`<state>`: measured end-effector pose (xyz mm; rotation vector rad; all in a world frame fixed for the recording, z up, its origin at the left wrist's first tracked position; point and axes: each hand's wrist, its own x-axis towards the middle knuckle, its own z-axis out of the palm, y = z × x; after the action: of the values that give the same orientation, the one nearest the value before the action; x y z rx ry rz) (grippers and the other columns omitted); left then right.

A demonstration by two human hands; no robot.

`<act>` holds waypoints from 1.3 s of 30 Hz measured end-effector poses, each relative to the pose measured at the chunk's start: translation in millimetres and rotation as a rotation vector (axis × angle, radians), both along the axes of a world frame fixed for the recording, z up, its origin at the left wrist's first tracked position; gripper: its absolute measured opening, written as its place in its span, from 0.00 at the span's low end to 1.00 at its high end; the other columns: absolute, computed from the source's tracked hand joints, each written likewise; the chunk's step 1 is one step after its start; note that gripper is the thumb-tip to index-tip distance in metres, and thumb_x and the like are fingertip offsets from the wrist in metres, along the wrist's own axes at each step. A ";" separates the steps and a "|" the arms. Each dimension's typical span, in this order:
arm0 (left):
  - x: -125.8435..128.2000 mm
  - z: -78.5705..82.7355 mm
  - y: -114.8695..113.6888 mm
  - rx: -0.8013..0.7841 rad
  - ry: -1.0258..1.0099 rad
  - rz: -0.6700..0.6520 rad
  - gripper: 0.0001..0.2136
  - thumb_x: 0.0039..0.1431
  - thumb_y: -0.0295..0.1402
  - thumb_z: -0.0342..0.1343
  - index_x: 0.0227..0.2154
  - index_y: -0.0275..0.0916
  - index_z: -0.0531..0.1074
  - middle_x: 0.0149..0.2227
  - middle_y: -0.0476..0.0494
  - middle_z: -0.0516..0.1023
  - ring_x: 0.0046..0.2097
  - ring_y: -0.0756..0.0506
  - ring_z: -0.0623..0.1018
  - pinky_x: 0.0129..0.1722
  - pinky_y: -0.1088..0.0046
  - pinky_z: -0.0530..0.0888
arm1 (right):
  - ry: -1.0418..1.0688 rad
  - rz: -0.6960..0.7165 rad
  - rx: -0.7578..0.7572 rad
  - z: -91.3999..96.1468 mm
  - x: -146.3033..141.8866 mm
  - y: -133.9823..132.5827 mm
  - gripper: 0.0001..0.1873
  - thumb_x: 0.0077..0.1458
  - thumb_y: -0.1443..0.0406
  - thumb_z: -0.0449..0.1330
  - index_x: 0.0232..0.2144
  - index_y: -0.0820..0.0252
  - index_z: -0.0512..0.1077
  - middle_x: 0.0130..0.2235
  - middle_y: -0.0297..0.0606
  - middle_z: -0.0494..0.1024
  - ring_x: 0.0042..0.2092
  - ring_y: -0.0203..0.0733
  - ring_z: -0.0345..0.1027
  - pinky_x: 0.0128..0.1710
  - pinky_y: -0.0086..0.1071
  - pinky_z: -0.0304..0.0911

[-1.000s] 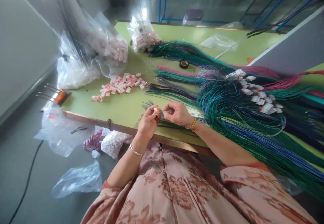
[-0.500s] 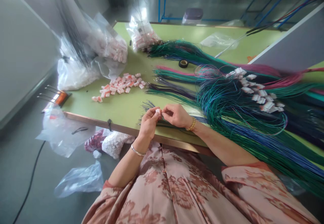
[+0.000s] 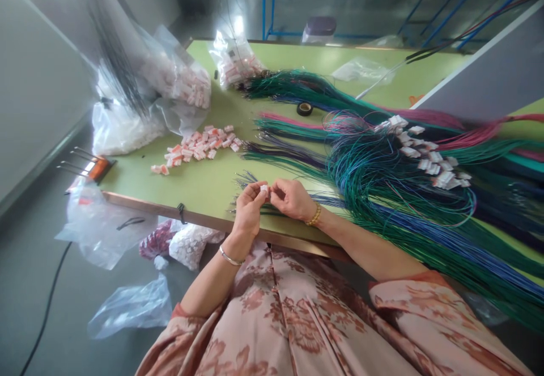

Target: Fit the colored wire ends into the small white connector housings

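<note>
Between the thumb and fingers of my left hand is a small white connector housing, held above the table's front edge. My right hand is closed in a pinch close against the housing's right side. Whatever lies between its fingertips is too small to make out, perhaps a wire end. Under and just behind both hands lie blue and green wires with metal ends pointing left. Farther left is a loose heap of white and orange connector housings.
Long bundles of green wires spread over the table's right side, with a cluster of white connectors on top. A black tape roll lies behind. Plastic bags of housings stand at back left. An orange holder with metal prongs sits at the left corner.
The view has shifted slightly, so everything sits a little farther left. My right fingertips stay near the housing, the hand turned slightly; my left hand keeps its hold.
</note>
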<state>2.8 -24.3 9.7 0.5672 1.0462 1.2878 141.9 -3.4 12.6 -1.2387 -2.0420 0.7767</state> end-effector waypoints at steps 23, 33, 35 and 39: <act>-11.2 -8.3 10.2 -0.051 -0.112 -0.072 0.13 0.43 0.31 0.68 0.34 0.34 0.75 0.31 0.46 0.77 0.30 0.53 0.71 0.37 0.73 0.68 | -0.788 -0.075 0.103 1.7 15.5 145.7 0.13 0.57 0.70 0.52 0.43 0.65 0.73 0.45 0.52 0.76 0.43 0.48 0.70 0.39 0.34 0.58; -10.9 -6.8 9.7 -0.063 -0.124 -0.075 0.13 0.43 0.31 0.69 0.33 0.35 0.76 0.31 0.47 0.76 0.31 0.53 0.71 0.37 0.72 0.68 | -0.429 -0.086 0.026 11.8 6.6 148.2 0.07 0.54 0.69 0.55 0.34 0.64 0.73 0.33 0.40 0.78 0.31 0.37 0.64 0.33 0.29 0.54; -10.8 -5.8 9.4 -0.071 -0.131 -0.071 0.12 0.44 0.31 0.68 0.33 0.34 0.76 0.30 0.46 0.76 0.31 0.53 0.71 0.37 0.72 0.67 | -0.353 -0.051 -0.010 11.7 -2.9 153.6 0.07 0.52 0.70 0.56 0.32 0.65 0.73 0.31 0.38 0.78 0.30 0.33 0.62 0.32 0.26 0.54; -11.4 -6.1 8.8 -0.073 -0.136 -0.075 0.12 0.45 0.31 0.68 0.33 0.34 0.75 0.30 0.47 0.76 0.31 0.53 0.70 0.37 0.74 0.67 | -0.307 -0.015 -0.056 10.0 -17.2 165.0 0.06 0.49 0.70 0.57 0.30 0.65 0.74 0.29 0.35 0.77 0.29 0.32 0.62 0.31 0.25 0.54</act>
<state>-8.6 -15.5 3.6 0.4527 0.9464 1.2009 124.7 161.6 22.6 -1.4796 -2.2626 0.6733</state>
